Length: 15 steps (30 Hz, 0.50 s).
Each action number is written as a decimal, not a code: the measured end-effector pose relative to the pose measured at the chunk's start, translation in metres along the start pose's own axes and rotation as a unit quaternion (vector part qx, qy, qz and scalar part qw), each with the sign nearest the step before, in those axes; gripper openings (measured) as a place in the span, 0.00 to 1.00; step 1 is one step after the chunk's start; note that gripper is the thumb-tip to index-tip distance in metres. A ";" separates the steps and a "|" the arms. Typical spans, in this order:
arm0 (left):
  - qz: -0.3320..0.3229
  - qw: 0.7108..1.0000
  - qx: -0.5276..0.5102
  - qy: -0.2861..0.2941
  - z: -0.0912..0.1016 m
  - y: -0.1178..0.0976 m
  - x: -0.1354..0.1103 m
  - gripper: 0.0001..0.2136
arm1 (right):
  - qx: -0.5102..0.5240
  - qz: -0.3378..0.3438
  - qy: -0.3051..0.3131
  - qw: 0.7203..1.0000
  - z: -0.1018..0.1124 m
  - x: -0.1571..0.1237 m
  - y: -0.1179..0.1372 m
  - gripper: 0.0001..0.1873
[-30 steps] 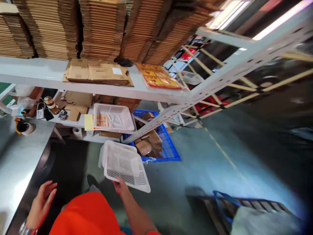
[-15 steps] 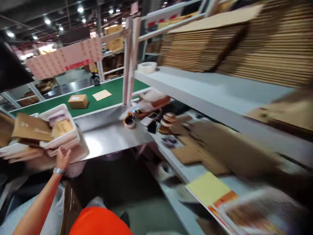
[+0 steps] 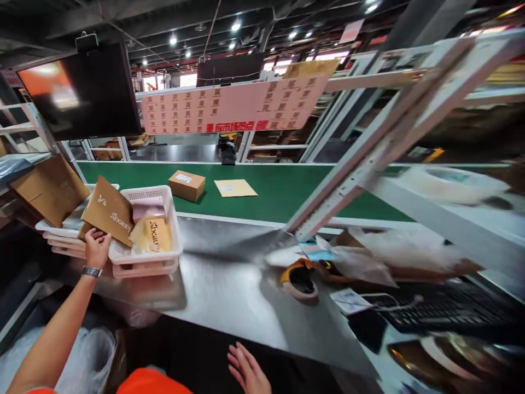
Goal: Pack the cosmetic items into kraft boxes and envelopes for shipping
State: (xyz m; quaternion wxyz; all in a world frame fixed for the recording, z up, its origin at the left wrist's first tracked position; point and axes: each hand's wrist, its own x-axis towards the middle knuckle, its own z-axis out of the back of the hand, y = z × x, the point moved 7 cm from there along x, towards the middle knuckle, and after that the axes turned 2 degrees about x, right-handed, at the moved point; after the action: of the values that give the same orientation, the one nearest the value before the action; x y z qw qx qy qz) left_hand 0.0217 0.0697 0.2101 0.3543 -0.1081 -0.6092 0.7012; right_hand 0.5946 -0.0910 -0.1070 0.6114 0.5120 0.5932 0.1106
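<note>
My left hand [image 3: 97, 247] reaches out to the left and grips the lower edge of a brown "Sbeauty" cardboard mailer [image 3: 110, 210] leaning on a white plastic basket [image 3: 164, 253]. The basket sits on a small stack of baskets on the steel table [image 3: 229, 284] and holds a pink packet [image 3: 148, 209] and a yellow packet [image 3: 156, 234]. My right hand [image 3: 248, 372] hangs low near the table's front edge, fingers stretched out, holding nothing.
A green conveyor belt [image 3: 287, 191] behind the table carries a small cardboard box [image 3: 186, 185] and a flat yellow envelope [image 3: 235, 187]. A tape dispenser [image 3: 300, 279], a keyboard [image 3: 443, 312] and papers lie at the right. A white shelf post [image 3: 369, 158] slants across. A dark monitor [image 3: 82, 90] hangs upper left.
My view has swung from the shelving and floor to the table and conveyor. My right hand no longer holds the white basket. My left hand has reached the basket stack and taken the brown mailer.
</note>
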 end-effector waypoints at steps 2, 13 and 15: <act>-0.018 0.999 0.026 -0.010 -0.004 0.000 -0.001 0.28 | -0.001 0.015 0.048 0.999 -0.072 0.019 0.035 0.37; -0.157 0.936 0.274 0.153 -0.068 -0.003 0.014 0.12 | 0.068 -0.133 0.222 0.963 -0.322 0.060 0.007 0.29; -0.169 0.943 0.250 0.137 -0.074 -0.009 0.024 0.11 | 0.095 -0.104 0.196 0.971 -0.328 0.062 0.001 0.28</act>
State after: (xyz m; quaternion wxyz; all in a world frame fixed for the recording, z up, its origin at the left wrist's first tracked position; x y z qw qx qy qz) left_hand 0.0509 0.1424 0.2073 0.5633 -0.0070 -0.3689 0.7393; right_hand 0.3373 0.1179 -0.0694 0.4405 0.4716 0.7588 0.0880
